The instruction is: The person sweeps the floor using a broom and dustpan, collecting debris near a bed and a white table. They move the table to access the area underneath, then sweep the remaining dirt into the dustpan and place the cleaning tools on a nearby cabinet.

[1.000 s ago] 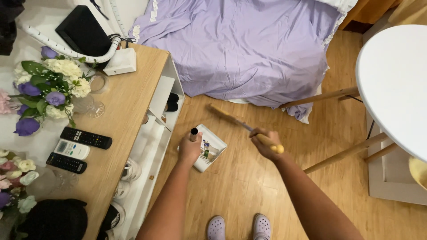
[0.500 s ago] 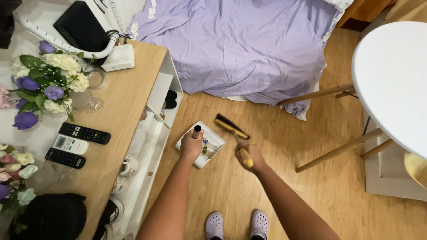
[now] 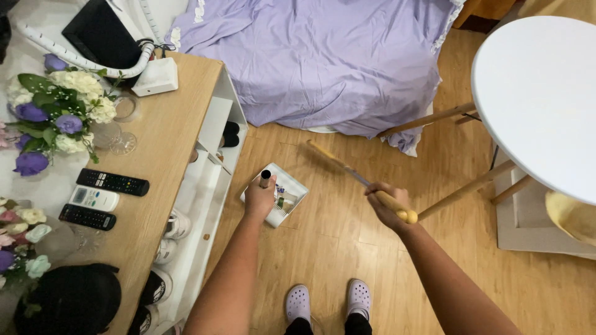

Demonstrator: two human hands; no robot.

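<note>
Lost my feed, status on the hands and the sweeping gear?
Left hand grips dustpan handle, pan on wood floor. Right hand holds broom, head near the purple bedspread. Table leg close right.

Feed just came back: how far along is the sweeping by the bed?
Done: some bits already lie in the dustpan. In hand: left hand grips its upright handle, right hand holds the broom, head on the wooden floor near the purple bedspread. Left: dustpan unemptied.

Wooden plank floor (image 3: 323, 248); beyond it a lilac-covered bed (image 3: 323, 56), right a round white table (image 3: 534, 93), left a wooden bench (image 3: 167, 142).
</note>
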